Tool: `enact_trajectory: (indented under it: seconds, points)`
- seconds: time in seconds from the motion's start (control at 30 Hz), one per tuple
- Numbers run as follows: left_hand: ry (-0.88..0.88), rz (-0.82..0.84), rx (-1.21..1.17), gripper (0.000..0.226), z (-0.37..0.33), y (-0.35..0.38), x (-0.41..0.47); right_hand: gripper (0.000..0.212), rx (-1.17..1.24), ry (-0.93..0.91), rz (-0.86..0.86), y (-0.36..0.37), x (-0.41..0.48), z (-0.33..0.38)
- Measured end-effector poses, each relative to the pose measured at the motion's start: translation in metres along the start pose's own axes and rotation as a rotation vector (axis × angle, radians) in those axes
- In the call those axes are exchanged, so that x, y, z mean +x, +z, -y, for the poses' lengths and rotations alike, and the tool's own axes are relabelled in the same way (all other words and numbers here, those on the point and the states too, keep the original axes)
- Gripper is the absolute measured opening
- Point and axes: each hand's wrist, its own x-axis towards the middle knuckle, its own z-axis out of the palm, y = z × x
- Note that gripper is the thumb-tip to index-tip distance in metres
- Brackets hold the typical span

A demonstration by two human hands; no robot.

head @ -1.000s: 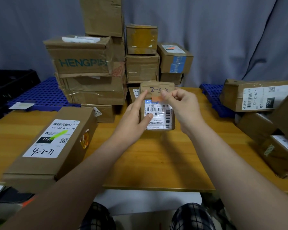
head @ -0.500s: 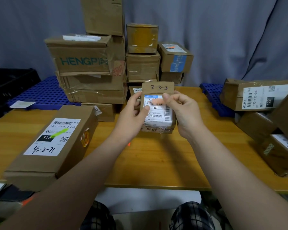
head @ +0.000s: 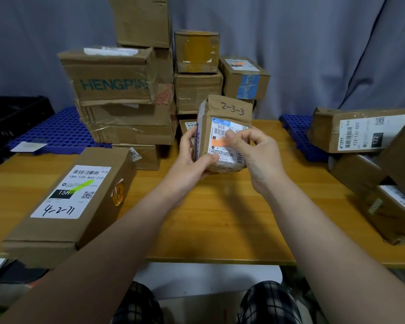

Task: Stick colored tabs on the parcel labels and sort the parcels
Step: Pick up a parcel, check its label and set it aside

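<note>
A small brown parcel [head: 222,113] marked "2-3-3" is held up above the wooden table [head: 220,218], tilted toward me. My left hand [head: 194,160] grips its lower left side, thumb across the bottom of its white label. An orange tab [head: 219,143] lies across the middle of that label. My right hand [head: 255,150] has its thumb and forefinger on the label at the tab's right end, the other fingers curled.
A long box [head: 68,199] with a green tab on its label, marked "4-2-71", lies at the left. Stacked cartons [head: 126,94] stand behind the parcel. Several labelled boxes [head: 365,129] are piled at the right. Blue perforated mats [head: 54,132] lie at both rear sides.
The parcel has been lifted and tilted toward me. The orange tab moved from the label's top edge down to its middle, and my right fingers followed it down.
</note>
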Motion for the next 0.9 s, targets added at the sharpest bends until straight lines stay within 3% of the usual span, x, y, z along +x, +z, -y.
enact_trajectory:
  seconds: [0.27, 0.43, 0.6, 0.7, 0.77, 0.83, 0.9]
  points:
    - [-0.011, -0.047, -0.074, 0.062, -0.004, 0.007, 0.002, 0.021, -0.158, -0.109, -0.117, 0.007, 0.003, 0.003]
    - [-0.037, -0.116, -0.105, 0.041, -0.006, 0.009, 0.005, 0.025, -0.345, -0.2, -0.11, 0.011, -0.007, 0.009]
    - [-0.035, -0.217, -0.029, 0.041, 0.001, 0.008, 0.008, 0.035, -0.267, -0.257, -0.165, 0.012, -0.005, 0.0]
    - [-0.067, -0.25, -0.003, 0.041, -0.003, 0.01, 0.012, 0.031, -0.016, -0.187, -0.106, 0.01, -0.004, 0.0]
    - [-0.066, -0.256, 0.078, 0.044, -0.009, 0.009, 0.018, 0.048, 0.054, -0.07, 0.04, 0.009, -0.001, -0.002]
    - [-0.037, -0.235, 0.266, 0.055, -0.015, 0.002, 0.028, 0.065, 0.085, 0.081, 0.132, 0.009, 0.008, -0.005]
    - [-0.013, -0.208, 0.524, 0.065, -0.02, -0.009, 0.038, 0.066, 0.109, 0.15, 0.08, 0.012, 0.024, -0.004]
